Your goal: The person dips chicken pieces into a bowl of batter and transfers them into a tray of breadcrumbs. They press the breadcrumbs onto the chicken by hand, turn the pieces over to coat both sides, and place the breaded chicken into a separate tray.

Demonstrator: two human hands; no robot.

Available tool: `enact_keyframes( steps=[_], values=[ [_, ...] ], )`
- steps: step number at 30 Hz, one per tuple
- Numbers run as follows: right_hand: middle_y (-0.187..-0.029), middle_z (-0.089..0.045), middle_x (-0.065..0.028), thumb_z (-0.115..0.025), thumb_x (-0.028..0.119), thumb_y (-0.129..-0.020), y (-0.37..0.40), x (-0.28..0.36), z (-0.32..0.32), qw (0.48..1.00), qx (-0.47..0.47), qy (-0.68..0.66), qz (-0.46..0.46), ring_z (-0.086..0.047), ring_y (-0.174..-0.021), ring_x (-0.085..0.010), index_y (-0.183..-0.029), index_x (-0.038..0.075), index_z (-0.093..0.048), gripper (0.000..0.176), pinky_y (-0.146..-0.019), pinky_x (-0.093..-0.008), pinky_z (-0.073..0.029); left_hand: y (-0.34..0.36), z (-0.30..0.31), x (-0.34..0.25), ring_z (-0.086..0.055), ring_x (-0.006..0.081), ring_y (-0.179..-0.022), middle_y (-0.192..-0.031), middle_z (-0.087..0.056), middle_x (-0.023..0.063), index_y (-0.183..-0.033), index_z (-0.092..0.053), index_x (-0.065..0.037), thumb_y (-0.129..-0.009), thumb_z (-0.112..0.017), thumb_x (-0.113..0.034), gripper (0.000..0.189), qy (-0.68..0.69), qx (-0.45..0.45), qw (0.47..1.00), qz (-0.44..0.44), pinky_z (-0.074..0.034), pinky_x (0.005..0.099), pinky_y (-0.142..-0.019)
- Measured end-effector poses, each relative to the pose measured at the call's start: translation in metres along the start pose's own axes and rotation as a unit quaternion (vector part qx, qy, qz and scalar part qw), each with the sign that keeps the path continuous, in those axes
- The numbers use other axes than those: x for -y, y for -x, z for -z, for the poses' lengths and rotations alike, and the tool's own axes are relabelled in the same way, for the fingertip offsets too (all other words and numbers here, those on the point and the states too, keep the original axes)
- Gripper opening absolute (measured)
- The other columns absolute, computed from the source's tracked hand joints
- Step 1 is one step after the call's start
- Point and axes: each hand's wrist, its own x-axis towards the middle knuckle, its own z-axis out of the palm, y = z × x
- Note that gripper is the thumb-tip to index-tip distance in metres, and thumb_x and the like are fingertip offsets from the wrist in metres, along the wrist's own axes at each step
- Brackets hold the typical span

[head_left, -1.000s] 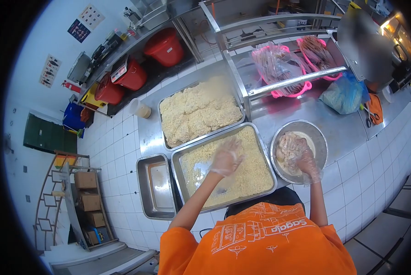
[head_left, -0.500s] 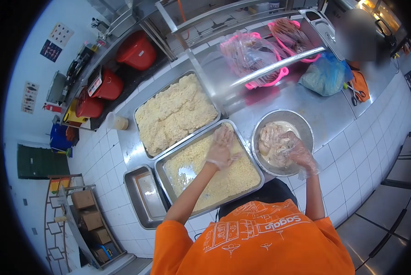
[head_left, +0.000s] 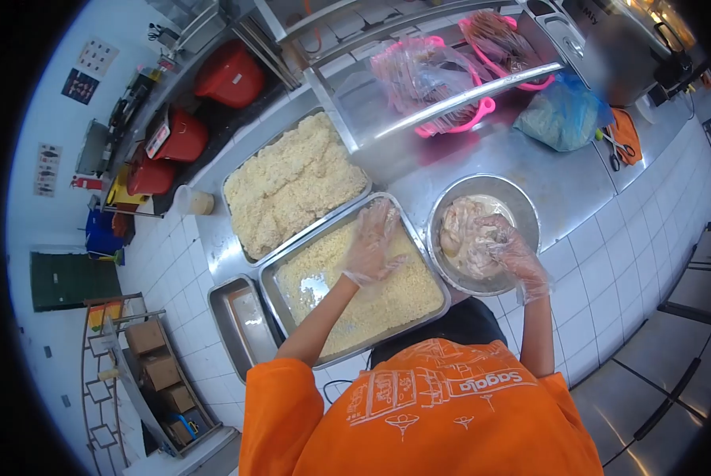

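My left hand (head_left: 373, 242), in a clear plastic glove, lies over the pale crumbs (head_left: 347, 309) in a steel tray (head_left: 442, 313), fingers stretched and thumb apart. No object shows in its grasp. My right hand (head_left: 514, 258), also gloved, reaches into a round steel bowl (head_left: 527, 194). Its fingers curl around wet, batter-coated pieces of raw meat (head_left: 460, 226); the fingertips are partly hidden among them. Behind the crumb tray, a second tray (head_left: 347, 201) is heaped with crumb-coated pieces (head_left: 292, 182).
A small steel pan (head_left: 248, 321) stands left of the crumb tray. A plastic tub (head_left: 193, 201) is at the counter's left edge. Behind are pink baskets (head_left: 482, 111) with bagged skewers, a blue bag (head_left: 561, 119) and scissors (head_left: 615, 151). A metal shelf rail (head_left: 458, 103) crosses above the counter.
My left hand has flattened over the crumbs, its fingers stretched toward the tray's far edge. My right hand stays in the bowl, shifted slightly among the meat. The whole view has shifted a little.
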Motion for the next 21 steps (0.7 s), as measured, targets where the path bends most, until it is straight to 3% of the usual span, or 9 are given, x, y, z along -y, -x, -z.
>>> enact_keyframes(
  steps=[4, 7, 10, 13, 16, 19, 21],
  values=[
    [-0.126, -0.060, -0.0019, -0.073, -0.003, -0.085, 0.006, -0.004, 0.001, 0.999, -0.013, 0.050, -0.004, -0.056, -0.120, -0.0134, -0.127, 0.010, -0.057, 0.047, -0.105, -0.0309, -0.048, 0.032, -0.008, -0.014, -0.008, 0.0353, -0.156, -0.167, -0.016, 0.0203, -0.160, -0.023, -0.002, -0.099, -0.044, -0.054, 0.083, 0.121, -0.048, 0.989, 0.063, -0.002, 0.0519, -0.126],
    [-0.125, -0.060, -0.0020, -0.073, -0.005, -0.083, -0.003, -0.037, 0.016, 0.997, -0.047, 0.061, 0.005, -0.056, -0.120, -0.0137, -0.125, 0.011, -0.057, 0.048, -0.104, -0.0297, -0.048, 0.057, -0.021, -0.014, -0.028, 0.0355, -0.150, -0.159, -0.036, 0.0156, -0.155, -0.037, -0.009, -0.099, -0.046, -0.050, 0.070, 0.148, -0.101, 0.980, 0.081, -0.015, 0.0511, -0.124],
    [-0.125, -0.060, -0.0022, -0.073, -0.006, -0.081, -0.009, -0.047, 0.022, 0.994, -0.047, 0.101, 0.023, -0.057, -0.119, -0.0141, -0.124, 0.011, -0.057, 0.049, -0.103, -0.0289, -0.049, 0.049, -0.006, -0.005, -0.044, 0.0349, -0.135, -0.143, -0.051, 0.0114, -0.142, -0.052, -0.015, -0.098, -0.050, -0.047, 0.055, 0.100, -0.092, 0.985, 0.105, -0.028, 0.0520, -0.115],
    [-0.125, -0.060, -0.0025, -0.074, -0.004, -0.081, -0.009, -0.041, 0.020, 0.993, -0.037, 0.111, 0.032, -0.057, -0.118, -0.0144, -0.124, 0.010, -0.057, 0.048, -0.103, -0.0290, -0.048, 0.032, -0.013, -0.002, -0.048, 0.0333, -0.125, -0.132, -0.056, 0.0105, -0.128, -0.060, -0.015, -0.095, -0.055, -0.045, 0.045, 0.021, -0.065, 0.989, 0.128, -0.032, 0.0524, -0.107],
    [-0.126, -0.060, -0.0035, -0.076, 0.000, -0.082, -0.007, -0.044, 0.024, 0.997, -0.036, 0.072, 0.004, -0.056, -0.119, -0.0144, -0.125, 0.009, -0.057, 0.048, -0.104, -0.0298, -0.048, 0.031, -0.021, 0.000, -0.048, 0.0337, -0.126, -0.130, -0.056, 0.0119, -0.123, -0.062, -0.015, -0.093, -0.058, -0.045, 0.042, 0.031, -0.044, 0.987, 0.149, -0.031, 0.0538, -0.108],
    [-0.128, -0.060, -0.0042, -0.077, 0.002, -0.082, 0.000, 0.006, 0.001, 0.995, -0.028, 0.099, -0.011, -0.055, -0.121, -0.0145, -0.126, 0.008, -0.056, 0.049, -0.104, -0.0303, -0.047, 0.041, -0.024, -0.001, -0.050, 0.0330, -0.121, -0.122, -0.058, 0.0123, -0.118, -0.064, -0.015, -0.090, -0.061, -0.045, 0.041, 0.081, -0.107, 0.981, 0.140, -0.032, 0.0524, -0.107],
    [-0.129, -0.059, -0.0044, -0.077, 0.002, -0.083, -0.003, 0.002, 0.004, 0.994, -0.036, 0.099, -0.001, -0.055, -0.121, -0.0146, -0.128, 0.008, -0.056, 0.050, -0.104, -0.0305, -0.048, 0.043, -0.025, 0.004, -0.052, 0.0331, -0.117, -0.116, -0.059, 0.0117, -0.114, -0.064, -0.015, -0.088, -0.064, -0.041, 0.037, 0.104, -0.082, 0.981, 0.141, -0.033, 0.0519, -0.105]
  ],
)
